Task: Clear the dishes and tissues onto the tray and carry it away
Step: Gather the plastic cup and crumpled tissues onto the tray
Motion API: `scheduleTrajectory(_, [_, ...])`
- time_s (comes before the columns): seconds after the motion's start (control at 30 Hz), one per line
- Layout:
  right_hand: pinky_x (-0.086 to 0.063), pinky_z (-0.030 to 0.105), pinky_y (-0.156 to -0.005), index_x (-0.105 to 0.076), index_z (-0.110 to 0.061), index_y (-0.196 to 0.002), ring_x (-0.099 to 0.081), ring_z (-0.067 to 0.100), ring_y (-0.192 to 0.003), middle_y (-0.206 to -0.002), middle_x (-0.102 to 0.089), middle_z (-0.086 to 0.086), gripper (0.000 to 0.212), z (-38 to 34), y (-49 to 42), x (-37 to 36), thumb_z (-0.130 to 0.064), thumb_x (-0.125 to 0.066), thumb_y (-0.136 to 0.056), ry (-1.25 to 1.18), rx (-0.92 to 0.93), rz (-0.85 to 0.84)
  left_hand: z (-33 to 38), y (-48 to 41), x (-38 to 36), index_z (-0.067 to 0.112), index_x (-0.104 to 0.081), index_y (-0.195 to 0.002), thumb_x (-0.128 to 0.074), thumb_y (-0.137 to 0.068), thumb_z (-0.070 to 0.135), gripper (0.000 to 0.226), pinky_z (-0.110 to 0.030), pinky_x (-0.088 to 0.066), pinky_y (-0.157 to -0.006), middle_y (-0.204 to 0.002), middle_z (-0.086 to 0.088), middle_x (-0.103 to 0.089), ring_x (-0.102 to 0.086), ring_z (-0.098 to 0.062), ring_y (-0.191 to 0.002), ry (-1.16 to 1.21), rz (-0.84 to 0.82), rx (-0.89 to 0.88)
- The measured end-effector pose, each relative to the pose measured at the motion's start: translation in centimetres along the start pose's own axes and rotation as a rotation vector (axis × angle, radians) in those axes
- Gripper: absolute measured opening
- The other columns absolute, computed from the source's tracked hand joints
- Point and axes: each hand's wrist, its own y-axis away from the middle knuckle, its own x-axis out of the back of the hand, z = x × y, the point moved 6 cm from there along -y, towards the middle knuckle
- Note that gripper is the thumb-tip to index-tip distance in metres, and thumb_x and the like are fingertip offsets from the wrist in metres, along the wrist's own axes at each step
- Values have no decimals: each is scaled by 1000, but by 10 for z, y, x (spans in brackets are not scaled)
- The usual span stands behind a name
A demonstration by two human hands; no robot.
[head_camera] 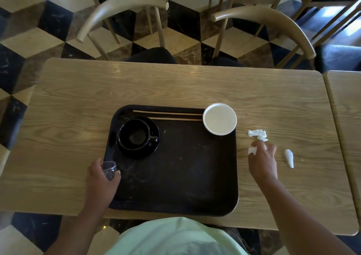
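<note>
Dark brown tray (175, 176) sits on the wooden table (78, 98) near its front edge, and from my remote seat I can see most of the dishes are already on it: a black cup (134, 134) on a black saucer (150, 149) toward the tray's far left corner, two wooden sticks (172, 116) along its far edge, and a white paper cup (219, 118) at its far right corner. My left hand (101, 176) is wrapped around a small clear glass (110, 169), right at the tray's left edge. My right hand (262, 160) is over the table just right of the tray, fingers spread and loosely curled, touching a small tissue scrap (252, 150); can't tell if it's actually gripped. A crumpled tissue (257, 133) lies just past the fingertips, and a rolled tissue (289, 158) lies nearer the table's right edge.
</note>
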Motion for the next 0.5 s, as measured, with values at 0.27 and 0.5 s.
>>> scheduleTrajectory(0.27, [-47, 38, -63, -31, -33, -141, -58, 38, -69, -129, -34, 19, 61, -14, -36, 5, -6, -52, -90, 89, -36, -45, 4, -6, -7, 8, -31, -147, -72, -86, 16, 74, -22, -44, -67, -131, -11, -50, -57, -20, -101, 13, -53, 23])
scheduleTrajectory(0.5, [-52, 44, -72, -43, -22, -125, -56, 41, -73, -123, -39, 20, 44, -11, -42, 0, -2, -51, -88, 80, -119, -48, 10, -7, -13, 8, -37, -141, -73, -84, 14, 68, -19, -45, -66, -116, 3, -53, -62, -19, -98, 18, -54, -21])
